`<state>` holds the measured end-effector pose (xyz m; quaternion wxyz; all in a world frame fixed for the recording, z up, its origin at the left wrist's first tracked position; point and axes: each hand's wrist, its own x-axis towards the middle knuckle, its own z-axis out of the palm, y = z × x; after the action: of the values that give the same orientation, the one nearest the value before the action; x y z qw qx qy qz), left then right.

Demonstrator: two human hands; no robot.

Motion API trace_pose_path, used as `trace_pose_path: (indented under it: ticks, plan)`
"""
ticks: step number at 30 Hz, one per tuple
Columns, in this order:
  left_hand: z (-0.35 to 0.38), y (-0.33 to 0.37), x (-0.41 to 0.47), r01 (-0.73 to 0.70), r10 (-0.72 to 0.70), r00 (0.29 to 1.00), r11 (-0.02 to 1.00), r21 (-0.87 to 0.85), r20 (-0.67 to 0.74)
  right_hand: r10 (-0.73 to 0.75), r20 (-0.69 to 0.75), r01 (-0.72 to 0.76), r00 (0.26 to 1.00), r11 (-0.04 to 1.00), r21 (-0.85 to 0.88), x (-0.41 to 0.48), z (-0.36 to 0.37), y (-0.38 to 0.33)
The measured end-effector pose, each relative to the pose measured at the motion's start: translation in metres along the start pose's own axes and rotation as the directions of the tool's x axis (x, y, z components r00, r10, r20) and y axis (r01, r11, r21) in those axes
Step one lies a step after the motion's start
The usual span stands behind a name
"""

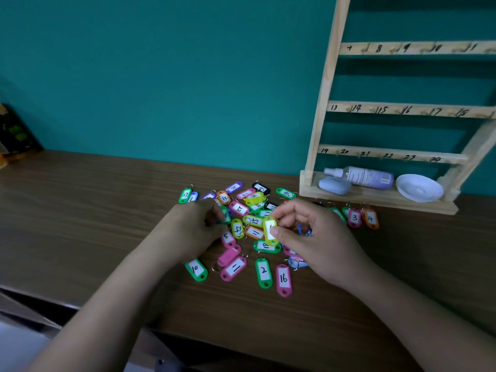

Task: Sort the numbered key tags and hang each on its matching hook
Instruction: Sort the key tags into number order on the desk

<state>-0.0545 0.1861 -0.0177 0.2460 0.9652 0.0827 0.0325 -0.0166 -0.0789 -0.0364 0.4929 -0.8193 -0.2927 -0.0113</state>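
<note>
Between the thumb and fingers of the right hand [316, 237] sits a yellow tag [269, 228], pinched upright just above the pile of tags [253, 220] on the wooden surface [80, 210]. The thumb covers part of its number, so only one stroke shows. To the left of those fingers, the left hand [193, 226] curls down into the pile; whether it grips a tag I cannot tell. The step in hand looks like sorting: picking one tag out and reading it. No tag hangs on the wooden rack [323, 103], up and to the right of the fingers. Next, the number must be cleared, read, and its ring carried to the matching hook.
</note>
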Motion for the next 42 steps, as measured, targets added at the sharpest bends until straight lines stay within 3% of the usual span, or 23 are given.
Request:
trace_pose_path:
  ticks: [11, 17, 25, 35, 42]
  plan:
    - [0.005, 0.006, 0.004, -0.038, 0.041, 0.999, 0.994, 0.103, -0.021, 0.024, -0.011, -0.024, 1.0, 1.0, -0.005, 0.001, 0.0, 0.0]
    - [0.003, 0.007, 0.0, -0.035, 0.029, 0.994, 0.998, -0.051, -0.103, 0.028, -0.003, -0.028, 1.0, 1.0, 0.0, 0.002, -0.001, 0.0]
    - [0.011, 0.036, -0.005, -0.212, 0.156, 0.959, 0.949, -0.235, -0.236, 0.042, -0.091, -0.042, 0.995, 0.999, 0.006, 0.003, -0.018, 0.011]
    - [0.045, 0.092, -0.003, -0.292, 0.234, 0.952, 0.888, -0.354, -0.199, 0.151, -0.233, -0.148, 0.961, 0.988, 0.032, -0.018, -0.093, 0.053]
    - [0.072, 0.131, -0.001, -0.282, 0.254, 0.959, 0.864, -0.416, -0.123, 0.219, -0.342, -0.258, 0.914, 0.963, -0.073, -0.039, -0.156, 0.092]
